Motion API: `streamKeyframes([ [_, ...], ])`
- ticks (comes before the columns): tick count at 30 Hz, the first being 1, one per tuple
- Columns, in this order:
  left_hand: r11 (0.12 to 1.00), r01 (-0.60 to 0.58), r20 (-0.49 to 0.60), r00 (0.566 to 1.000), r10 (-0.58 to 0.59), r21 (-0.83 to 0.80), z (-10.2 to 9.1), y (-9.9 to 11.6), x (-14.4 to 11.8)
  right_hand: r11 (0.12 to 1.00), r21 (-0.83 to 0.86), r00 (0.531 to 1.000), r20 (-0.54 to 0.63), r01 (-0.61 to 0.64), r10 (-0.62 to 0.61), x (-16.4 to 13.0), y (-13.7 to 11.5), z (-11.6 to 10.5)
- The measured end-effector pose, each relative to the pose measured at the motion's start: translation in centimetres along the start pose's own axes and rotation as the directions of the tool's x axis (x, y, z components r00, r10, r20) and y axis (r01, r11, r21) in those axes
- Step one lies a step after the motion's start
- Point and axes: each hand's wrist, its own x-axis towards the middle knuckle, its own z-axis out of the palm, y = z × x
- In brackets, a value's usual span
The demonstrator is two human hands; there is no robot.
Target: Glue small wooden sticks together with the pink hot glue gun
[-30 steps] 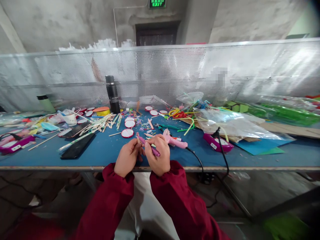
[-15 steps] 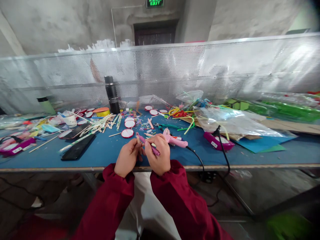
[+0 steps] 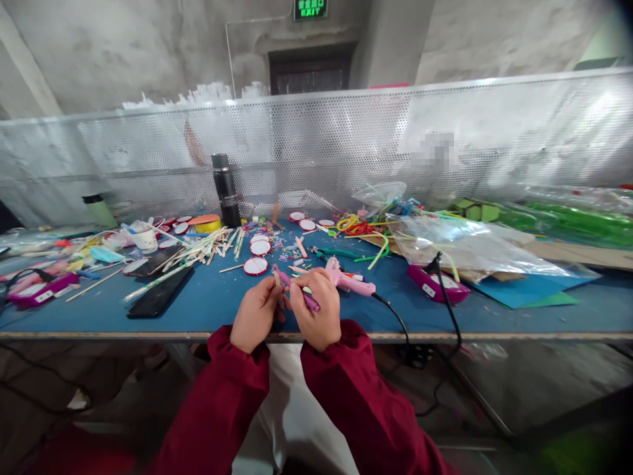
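**A:** concrete room, perforated metal screen along the back, and a blue counter buried in craft stuff: wooden sticks, little red-and-white discs, a black flask, a phone lying flat. What's actually in the hands?

**B:** a purple stick-like piece, looks like a pipe cleaner or a thin stick. Right hand is closed round its near end with the thumb pinching it, and the left hand has fingertips pressed onto the far end next to a short wooden stick. Both hands sit touching each other just above the counter's front edge

**A:** tricky to handle?

**B:** I'd guess super light and a bit bendy, so grip near the ends like that and don't squeeze hard. The pink glue gun is lying just behind the right hand, cord running off the edge
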Motion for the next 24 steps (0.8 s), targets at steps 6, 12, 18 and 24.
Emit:
streamKeyframes([
  [6,1.0,0.002,-0.004,1.0,-0.002,-0.002,-0.04,0.07,-0.02,1.0,0.002,1.0,0.004,0.0,0.0,0.03,0.0,-0.02],
  [12,1.0,-0.007,0.0,1.0,0.007,0.013,-0.07,0.1,-0.05,1.0,-0.01,1.0,-0.001,0.003,-0.003,-0.03,0.05,0.01],
  [18,1.0,-0.009,-0.009,1.0,0.009,0.018,-0.02,0.24,-0.04,1.0,-0.005,1.0,0.011,-0.005,0.005,0.01,-0.02,-0.05],
  [24,1.0,-0.003,0.004,1.0,0.003,-0.011,-0.04,0.32,-0.04,1.0,0.0,1.0,0.006,-0.021,0.021,0.02,-0.13,-0.14],
])
